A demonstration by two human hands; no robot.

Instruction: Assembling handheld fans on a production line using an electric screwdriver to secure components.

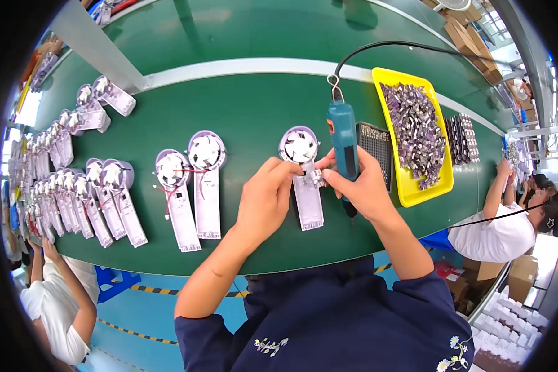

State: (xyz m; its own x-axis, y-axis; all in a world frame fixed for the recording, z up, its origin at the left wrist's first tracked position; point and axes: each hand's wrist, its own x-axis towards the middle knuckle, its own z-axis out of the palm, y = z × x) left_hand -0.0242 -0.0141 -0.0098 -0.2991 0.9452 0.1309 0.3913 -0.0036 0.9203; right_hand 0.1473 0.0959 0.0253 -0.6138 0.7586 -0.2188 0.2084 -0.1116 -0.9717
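Fan housing (309, 208) of white and lilac plastic, with a round head, a white bladed wheel and a long straight handle, is laid flat on the green worktop (248, 124). By its thin moulded look, it is judged to be light and stiff, with smooth walls that could slide easily if pushed from one side. The blades are likely fragile, so pressure on the wheel is best avoided; a safer hold is offered by the long edges of the handle or by the outer rim of the head.

The housing is placed between the two hands, with the lower handle left uncovered and pointed toward the body. At its neck, just below the wheel, the fingertips of the left hand (263, 192) are drawn close together; whether anything is pinched there cannot be told. From the other side, a teal cylindrical electric screwdriver (343, 124) is gripped in the right hand (367, 181), its tip pointed down beside the handle. A small silvery metal part (318, 178) is seen at the right thumb, by the handle's right edge; how firmly it is held cannot be made out.
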